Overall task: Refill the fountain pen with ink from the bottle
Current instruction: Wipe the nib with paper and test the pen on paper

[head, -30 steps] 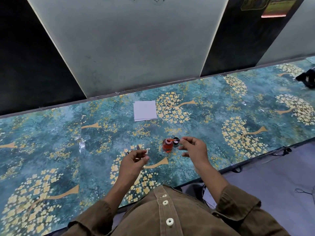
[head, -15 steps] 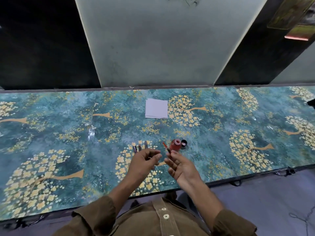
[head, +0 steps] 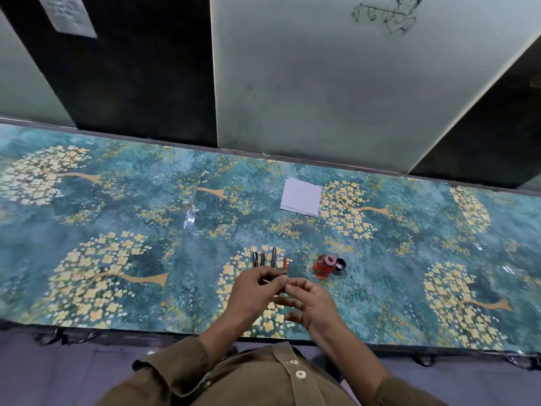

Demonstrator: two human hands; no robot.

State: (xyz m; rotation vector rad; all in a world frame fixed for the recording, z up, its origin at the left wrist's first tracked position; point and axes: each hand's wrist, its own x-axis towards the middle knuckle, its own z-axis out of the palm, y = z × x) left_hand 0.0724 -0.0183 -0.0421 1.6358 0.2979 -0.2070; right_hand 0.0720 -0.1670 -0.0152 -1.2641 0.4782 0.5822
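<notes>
Over the tabletop [head: 123, 253], my left hand [head: 251, 291] and right hand [head: 310, 300] pinch a thin pen part [head: 270, 279]; seemingly reassembly, which needs alignment. Open ink bottle [head: 323, 266] stands just beyond.

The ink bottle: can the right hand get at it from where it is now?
Probably yes. The ink bottle stands open, its black cap beside it, with bare table between it and the right hand. But that hand seems to be pinching a small pen part together with the left hand.
</notes>
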